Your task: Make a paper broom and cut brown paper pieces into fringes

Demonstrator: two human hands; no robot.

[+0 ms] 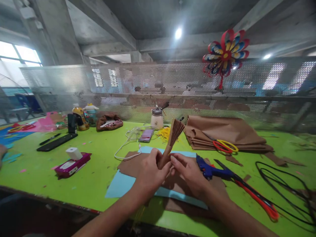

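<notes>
A strip of brown paper (177,130), folded into narrow pleats that fan out at the top, stands tilted between my hands. My left hand (150,171) is closed round its narrow lower part, thumb toward the right. The fingers of my right hand (189,169) are pinched at the lower right side of the same paper; the exact contact is partly hidden. Under both hands lie brown paper pieces (133,168) and light blue sheets (119,186). Just beyond my right hand rests a blue glue gun (209,170).
Red-handled scissors (256,197) and a black cable (283,177) lie at right. Behind them is a stack of folded brown paper (222,131) with yellow-and-red scissors (225,146). A purple power strip (74,165), a phone (146,135) and a lidded jar (157,118) occupy the green table (96,184).
</notes>
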